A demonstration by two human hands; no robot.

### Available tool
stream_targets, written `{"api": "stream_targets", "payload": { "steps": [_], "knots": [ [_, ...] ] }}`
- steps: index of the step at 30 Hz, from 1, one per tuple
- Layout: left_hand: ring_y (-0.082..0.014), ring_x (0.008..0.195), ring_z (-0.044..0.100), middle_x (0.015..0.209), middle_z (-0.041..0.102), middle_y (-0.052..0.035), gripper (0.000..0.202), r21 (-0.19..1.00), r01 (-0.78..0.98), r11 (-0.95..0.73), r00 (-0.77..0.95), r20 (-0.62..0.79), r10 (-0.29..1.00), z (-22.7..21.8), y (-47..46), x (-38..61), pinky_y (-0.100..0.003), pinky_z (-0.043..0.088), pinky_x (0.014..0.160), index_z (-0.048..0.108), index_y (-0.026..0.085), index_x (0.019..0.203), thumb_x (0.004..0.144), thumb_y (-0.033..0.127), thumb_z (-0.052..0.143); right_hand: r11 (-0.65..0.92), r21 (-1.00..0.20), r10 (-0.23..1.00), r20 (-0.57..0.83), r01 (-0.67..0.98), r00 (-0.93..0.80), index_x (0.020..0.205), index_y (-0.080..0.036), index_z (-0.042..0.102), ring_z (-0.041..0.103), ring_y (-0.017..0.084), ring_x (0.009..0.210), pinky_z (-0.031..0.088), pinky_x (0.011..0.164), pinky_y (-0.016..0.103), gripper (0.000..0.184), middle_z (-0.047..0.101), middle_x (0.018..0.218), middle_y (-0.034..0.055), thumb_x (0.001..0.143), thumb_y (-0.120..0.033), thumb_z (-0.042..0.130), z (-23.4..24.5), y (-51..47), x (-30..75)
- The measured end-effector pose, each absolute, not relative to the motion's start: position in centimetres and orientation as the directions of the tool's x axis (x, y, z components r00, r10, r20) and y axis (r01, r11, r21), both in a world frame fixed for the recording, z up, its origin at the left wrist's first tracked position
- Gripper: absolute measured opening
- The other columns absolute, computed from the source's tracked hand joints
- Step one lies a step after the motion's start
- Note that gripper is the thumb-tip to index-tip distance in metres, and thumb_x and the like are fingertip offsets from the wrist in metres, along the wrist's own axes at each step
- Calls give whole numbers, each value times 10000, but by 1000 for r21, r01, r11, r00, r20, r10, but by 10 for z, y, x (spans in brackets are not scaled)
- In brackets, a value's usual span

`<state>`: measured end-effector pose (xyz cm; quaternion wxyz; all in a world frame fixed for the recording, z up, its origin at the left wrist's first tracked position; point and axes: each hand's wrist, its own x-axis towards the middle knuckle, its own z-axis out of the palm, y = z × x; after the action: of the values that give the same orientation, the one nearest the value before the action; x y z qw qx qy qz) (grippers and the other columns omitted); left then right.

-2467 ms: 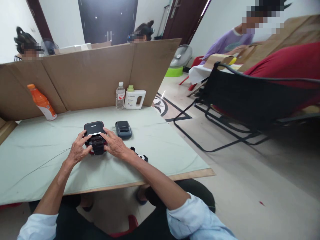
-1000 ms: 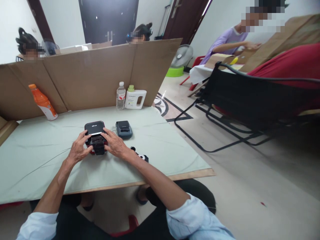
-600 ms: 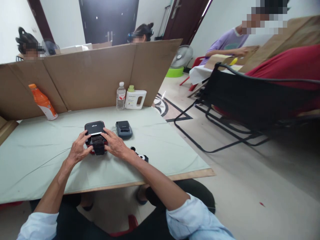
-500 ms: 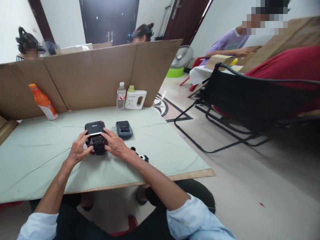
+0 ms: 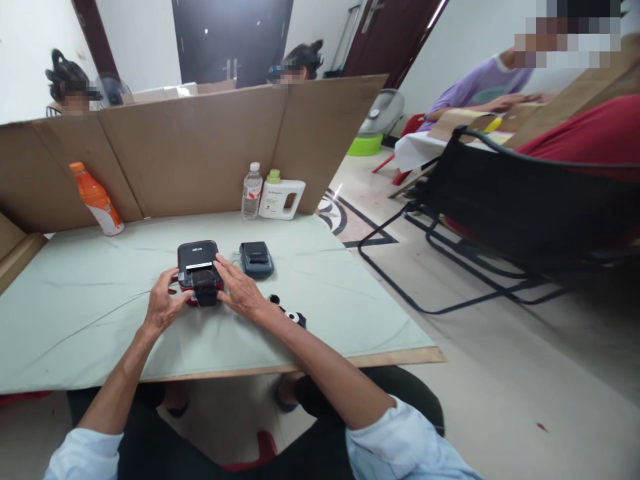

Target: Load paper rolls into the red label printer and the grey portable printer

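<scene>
A small black-and-red label printer lies on the cloth-covered table, with a dark glossy strip hanging out over its front. My left hand grips its left side, thumb at the front corner and fingers along the edge. On the other side, my right hand holds the printer, its fingers on the top right edge and thumb near the strip's right. Just right of the printer sits a second, dark blue-grey device. Partly behind my right forearm lies a small black-and-white object, its kind unclear.
A cardboard screen runs along the table's back. Before it stand an orange bottle, a water bottle and a white handled jug. A thin cable crosses the left. A black folding chair and other people are beyond.
My left fingers have slid off the printer's top edge to its left side, uncovering more of the lid. My right hand stays on the right side. The whole view has shifted slightly.
</scene>
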<state>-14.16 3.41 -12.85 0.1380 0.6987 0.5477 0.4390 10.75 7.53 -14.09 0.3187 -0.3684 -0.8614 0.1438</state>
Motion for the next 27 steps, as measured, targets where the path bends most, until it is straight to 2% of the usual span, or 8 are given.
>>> {"api": "stream_targets", "payload": {
  "steps": [4, 6, 8, 10, 14, 21, 24, 27],
  "knots": [
    [-274, 1145, 709, 1333, 684, -129, 340, 491, 744, -453, 96, 592, 800, -125, 21, -141, -355, 657, 760, 694, 216, 1222, 898, 312, 729, 669, -501, 743, 436, 549, -507, 1659, -130, 268, 353, 345, 1567, 412, 1228, 523, 862, 251, 1724, 226, 887, -164, 650, -146, 73, 106],
    [-274, 1134, 716, 1275, 714, -123, 299, 415, 777, -473, 137, 622, 771, -123, 19, -141, -386, 663, 819, 704, 215, 1213, 931, 313, 705, 650, -525, 759, 427, 549, -491, 1667, -130, 237, 336, 349, 1574, 409, 1226, 526, 881, 249, 1721, 238, 890, -178, 650, -149, 73, 105],
    [-280, 1129, 723, 1251, 729, -119, 292, 355, 802, -480, 170, 636, 753, -122, 19, -142, -438, 650, 918, 709, 219, 1218, 944, 319, 697, 620, -564, 783, 409, 545, -468, 1678, -134, 188, 351, 355, 1565, 415, 1216, 532, 913, 287, 1703, 250, 895, -202, 652, -151, 72, 104],
    [-286, 1134, 724, 1261, 729, -117, 300, 321, 818, -477, 188, 635, 749, -120, 19, -143, -469, 629, 984, 708, 228, 1230, 948, 330, 694, 582, -614, 810, 378, 532, -449, 1685, -141, 134, 424, 360, 1519, 445, 1183, 534, 935, 361, 1665, 253, 908, -230, 646, -151, 70, 102],
    [-286, 1141, 717, 1253, 720, -117, 293, 310, 831, -463, 198, 613, 765, -118, 21, -144, -464, 628, 981, 700, 231, 1216, 948, 348, 692, 536, -672, 833, 324, 511, -448, 1682, -155, 107, 544, 354, 1404, 492, 1114, 511, 924, 468, 1594, 233, 924, -252, 625, -147, 67, 101],
    [-272, 1153, 683, 1311, 624, -119, 251, 399, 809, -430, 201, 500, 842, -109, 27, -146, -395, 656, 840, 688, 219, 1128, 906, 336, 694, 536, -670, 833, 321, 514, -450, 1687, -138, 39, 555, 375, 1380, 508, 1067, 520, 976, 505, 1555, 248, 922, -266, 632, -150, 70, 100],
    [-259, 1122, 681, 1319, 606, -115, 265, 416, 805, -423, 201, 480, 854, -105, 27, -146, -365, 652, 782, 676, 221, 1139, 897, 330, 688, 506, -671, 853, 295, 543, -430, 1684, -91, 29, 538, 390, 1402, 486, 1097, 545, 1005, 500, 1550, 283, 916, -279, 649, -151, 71, 100],
    [-246, 1067, 683, 1287, 610, -113, 295, 433, 793, -429, 195, 487, 851, -102, 26, -146, -345, 642, 732, 668, 223, 1170, 901, 342, 683, 502, -670, 855, 292, 547, -428, 1687, -105, 70, 513, 379, 1434, 463, 1138, 544, 992, 492, 1562, 273, 906, -273, 659, -149, 71, 101]
  ]
}}
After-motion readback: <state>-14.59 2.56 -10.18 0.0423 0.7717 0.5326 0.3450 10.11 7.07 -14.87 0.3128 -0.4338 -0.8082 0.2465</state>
